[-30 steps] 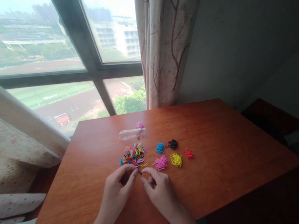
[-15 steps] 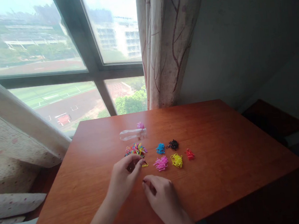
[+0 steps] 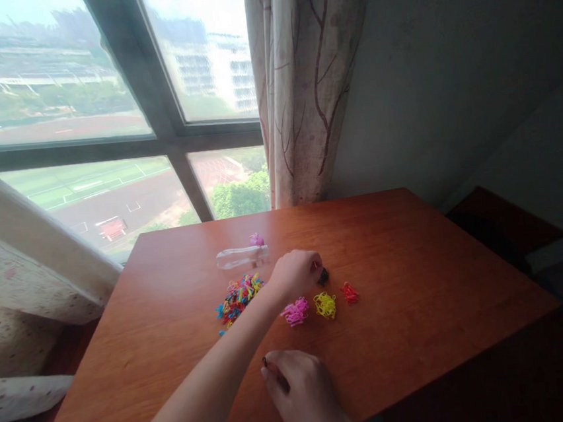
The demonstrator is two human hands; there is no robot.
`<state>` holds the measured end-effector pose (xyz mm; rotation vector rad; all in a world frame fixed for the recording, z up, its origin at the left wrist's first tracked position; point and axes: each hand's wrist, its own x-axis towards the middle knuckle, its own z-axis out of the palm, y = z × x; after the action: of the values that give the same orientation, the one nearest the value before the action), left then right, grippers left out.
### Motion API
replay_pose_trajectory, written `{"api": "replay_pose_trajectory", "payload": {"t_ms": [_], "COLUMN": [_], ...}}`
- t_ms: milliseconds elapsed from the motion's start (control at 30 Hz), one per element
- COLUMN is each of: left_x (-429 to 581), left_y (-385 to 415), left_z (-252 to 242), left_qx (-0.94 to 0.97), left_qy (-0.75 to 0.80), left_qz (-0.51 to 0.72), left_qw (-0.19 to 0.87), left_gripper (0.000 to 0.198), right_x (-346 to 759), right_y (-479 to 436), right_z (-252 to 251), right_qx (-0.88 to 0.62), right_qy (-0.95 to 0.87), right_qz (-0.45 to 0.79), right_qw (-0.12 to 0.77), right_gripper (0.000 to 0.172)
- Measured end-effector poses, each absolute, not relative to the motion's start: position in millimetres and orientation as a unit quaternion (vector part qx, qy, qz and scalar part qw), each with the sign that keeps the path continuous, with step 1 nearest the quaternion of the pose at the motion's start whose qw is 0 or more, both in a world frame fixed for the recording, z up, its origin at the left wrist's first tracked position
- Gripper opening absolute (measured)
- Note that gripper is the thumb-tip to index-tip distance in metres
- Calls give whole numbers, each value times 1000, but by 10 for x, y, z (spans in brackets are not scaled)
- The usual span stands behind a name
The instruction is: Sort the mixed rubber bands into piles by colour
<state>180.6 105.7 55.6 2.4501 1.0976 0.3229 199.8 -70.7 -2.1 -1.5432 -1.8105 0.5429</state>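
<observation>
On the wooden table point(image 3: 417, 271) lie small rubber bands: a mixed-colour heap point(image 3: 234, 295) and separate pink point(image 3: 295, 311), yellow point(image 3: 325, 305) and red point(image 3: 350, 292) piles. My left hand point(image 3: 296, 272) reaches across to the black pile point(image 3: 323, 276), its fingers curled down onto it. It covers the blue pile. My right hand point(image 3: 298, 388) rests on the table near the front edge with its fingers curled in. A tiny dark bit shows at its fingertips, too small to name.
A clear plastic container point(image 3: 239, 257) lies on its side behind the heap, with a small pink piece point(image 3: 256, 240) beside it. A window and a patterned curtain point(image 3: 299, 83) stand behind the table. Cushions lie at the left, and a dark low surface at the right.
My left hand has moved from beside the mixed heap rightward and away from me to the black pile. My right hand has drawn back toward me. The view has shifted slightly.
</observation>
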Motion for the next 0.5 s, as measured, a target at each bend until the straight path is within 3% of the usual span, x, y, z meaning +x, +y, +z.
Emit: {"api": "replay_pose_trajectory", "payload": {"t_ms": [400,500], "left_x": [1339,1031], "left_y": [957,744], "left_z": [637,601], "left_qx": [855,841], "left_qy": [428,437], "left_qz": [179,211], "left_qw": [230,239], "left_gripper": [21,18], "right_x": [2147,2431], "right_y": [-645,-527], "right_z": [98,242], "right_qx": [-599,-628], "right_qy": [-619,-618], "right_qz": [313,264], "right_qw": [400,392], "right_gripper": [9,15]}}
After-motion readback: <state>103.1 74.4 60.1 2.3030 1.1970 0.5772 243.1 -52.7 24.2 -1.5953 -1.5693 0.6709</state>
